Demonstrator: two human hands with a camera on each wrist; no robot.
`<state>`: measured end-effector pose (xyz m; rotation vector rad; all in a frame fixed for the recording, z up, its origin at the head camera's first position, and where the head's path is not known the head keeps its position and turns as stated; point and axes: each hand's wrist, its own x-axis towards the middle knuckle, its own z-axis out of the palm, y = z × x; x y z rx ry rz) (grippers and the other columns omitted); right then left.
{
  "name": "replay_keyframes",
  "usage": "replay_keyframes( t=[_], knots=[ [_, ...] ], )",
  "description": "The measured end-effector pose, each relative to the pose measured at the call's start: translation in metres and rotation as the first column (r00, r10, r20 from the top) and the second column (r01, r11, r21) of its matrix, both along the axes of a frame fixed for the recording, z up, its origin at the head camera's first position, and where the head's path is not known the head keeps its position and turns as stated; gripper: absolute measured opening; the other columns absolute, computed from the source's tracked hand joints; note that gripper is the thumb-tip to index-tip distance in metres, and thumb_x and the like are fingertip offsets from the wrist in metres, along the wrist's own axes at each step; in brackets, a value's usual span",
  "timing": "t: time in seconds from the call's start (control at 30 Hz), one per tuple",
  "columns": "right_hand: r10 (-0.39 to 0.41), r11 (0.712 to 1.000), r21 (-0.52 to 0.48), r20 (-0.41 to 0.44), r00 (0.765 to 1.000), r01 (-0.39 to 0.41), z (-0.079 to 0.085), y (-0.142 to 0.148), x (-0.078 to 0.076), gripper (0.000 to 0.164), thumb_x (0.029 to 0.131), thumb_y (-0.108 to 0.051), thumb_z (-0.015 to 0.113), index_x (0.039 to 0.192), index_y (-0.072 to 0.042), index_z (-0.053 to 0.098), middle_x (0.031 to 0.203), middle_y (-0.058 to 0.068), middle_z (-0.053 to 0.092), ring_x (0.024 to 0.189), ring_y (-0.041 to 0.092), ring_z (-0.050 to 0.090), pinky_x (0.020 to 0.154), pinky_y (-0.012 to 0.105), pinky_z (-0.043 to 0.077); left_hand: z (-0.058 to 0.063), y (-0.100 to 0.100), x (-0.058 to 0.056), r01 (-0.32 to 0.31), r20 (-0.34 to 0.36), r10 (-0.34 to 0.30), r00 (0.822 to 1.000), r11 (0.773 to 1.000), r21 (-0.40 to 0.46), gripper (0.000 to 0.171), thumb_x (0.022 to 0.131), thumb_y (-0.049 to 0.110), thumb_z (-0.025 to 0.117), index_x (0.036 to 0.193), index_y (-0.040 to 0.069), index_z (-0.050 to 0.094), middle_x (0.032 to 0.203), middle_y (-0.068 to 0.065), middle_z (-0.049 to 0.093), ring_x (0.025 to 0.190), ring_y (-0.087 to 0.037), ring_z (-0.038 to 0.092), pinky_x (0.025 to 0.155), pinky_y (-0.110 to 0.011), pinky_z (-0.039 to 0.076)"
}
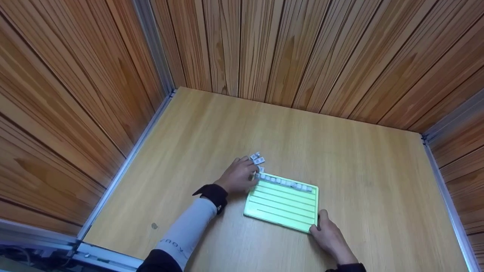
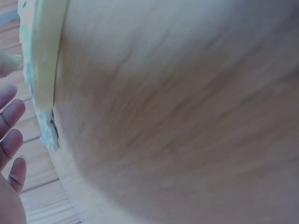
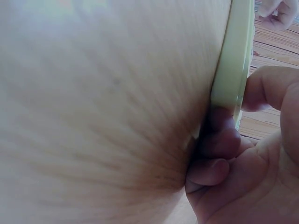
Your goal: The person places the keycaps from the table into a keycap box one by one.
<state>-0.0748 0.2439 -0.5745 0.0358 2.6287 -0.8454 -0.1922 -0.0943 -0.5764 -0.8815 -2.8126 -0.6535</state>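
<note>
A light green ridged board [image 1: 281, 204] lies on the wooden table, with a row of small white blocks [image 1: 283, 182] along its far edge. My left hand [image 1: 239, 175] is over the board's far left corner, at the end of that row. In the left wrist view its thumb [image 2: 9, 63] comes right up to the blocks, and the other fingers are spread apart from it with nothing seen between. At the near right corner my right hand [image 1: 329, 236] grips the board, thumb on top and fingers curled against the side, as the right wrist view shows.
Several loose white blocks with dark marks [image 1: 258, 158] lie on the table just past the board's far left corner. Wood-panelled walls [image 1: 264, 49] and metal rails [image 1: 124, 162] bound the table [image 1: 359, 162]. A small dark spot [image 1: 154, 226] marks the tabletop at left.
</note>
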Motion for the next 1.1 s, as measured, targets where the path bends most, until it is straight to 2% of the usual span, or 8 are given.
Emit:
replay_keyframes(
  t=[0.23,0.4,0.53,0.7,0.83,1.1],
  knots=[
    [0.000,1.000,0.009,0.001,1.000,0.000,0.001,0.000,-0.001,0.032,0.092,-0.010,0.057,0.117,0.000,0.039,0.082,0.005,0.045,0.074,0.023,0.046,0.059,0.032,0.033,0.003,-0.010,-0.013,-0.150,0.040,0.148,0.988,0.986,0.071,0.022,0.093,0.013,0.067,0.114,0.008,0.070,0.109,-0.004,0.067,0.103,-0.021,0.055,0.089,-0.038,0.046],
    [0.007,1.000,0.008,-0.023,1.000,-0.007,0.001,0.000,0.000,0.032,0.092,-0.010,0.057,0.117,0.000,0.039,0.086,0.008,0.049,0.076,0.024,0.047,0.061,0.033,0.035,-0.001,-0.015,-0.020,-0.184,0.102,0.174,0.979,0.979,0.094,0.025,0.095,0.009,0.064,0.119,0.005,0.066,0.114,-0.008,0.063,0.111,-0.024,0.056,0.095,-0.038,0.049],
    [0.001,1.000,-0.001,-0.023,1.000,-0.001,0.001,0.000,0.001,0.032,0.092,-0.010,0.057,0.116,-0.001,0.040,0.083,0.006,0.046,0.075,0.023,0.046,0.060,0.033,0.034,-0.005,-0.016,-0.025,-0.202,0.136,0.190,0.972,0.976,0.082,0.028,0.093,0.009,0.065,0.122,0.006,0.065,0.119,-0.008,0.061,0.114,-0.025,0.056,0.099,-0.038,0.049],
    [-0.008,1.000,-0.007,-0.007,1.000,0.008,0.001,0.000,0.001,0.032,0.091,-0.009,0.057,0.117,-0.001,0.040,0.081,0.005,0.045,0.073,0.022,0.046,0.059,0.032,0.033,-0.006,-0.014,-0.031,-0.201,0.152,0.191,0.970,0.978,0.057,0.031,0.094,0.009,0.064,0.125,0.005,0.064,0.121,-0.009,0.061,0.116,-0.027,0.056,0.098,-0.041,0.049],
    [-0.019,1.000,-0.013,0.021,1.000,0.020,0.001,0.000,0.000,0.032,0.091,-0.009,0.056,0.118,0.000,0.040,0.084,0.006,0.046,0.074,0.022,0.046,0.059,0.032,0.034,-0.004,-0.009,-0.037,-0.172,0.164,0.161,0.973,0.983,0.060,0.031,0.095,0.006,0.064,0.126,0.004,0.064,0.121,-0.010,0.061,0.114,-0.027,0.056,0.095,-0.043,0.050],
    [-0.036,0.999,-0.017,0.039,0.999,0.037,0.002,0.000,0.000,0.034,0.091,-0.009,0.056,0.118,-0.001,0.039,0.084,0.006,0.045,0.073,0.022,0.045,0.058,0.032,0.033,-0.004,-0.001,-0.046,-0.112,0.149,0.114,0.982,0.994,-0.018,0.032,0.096,0.003,0.064,0.128,0.006,0.065,0.121,-0.009,0.061,0.114,-0.025,0.056,0.097,-0.038,0.049]
  ],
)
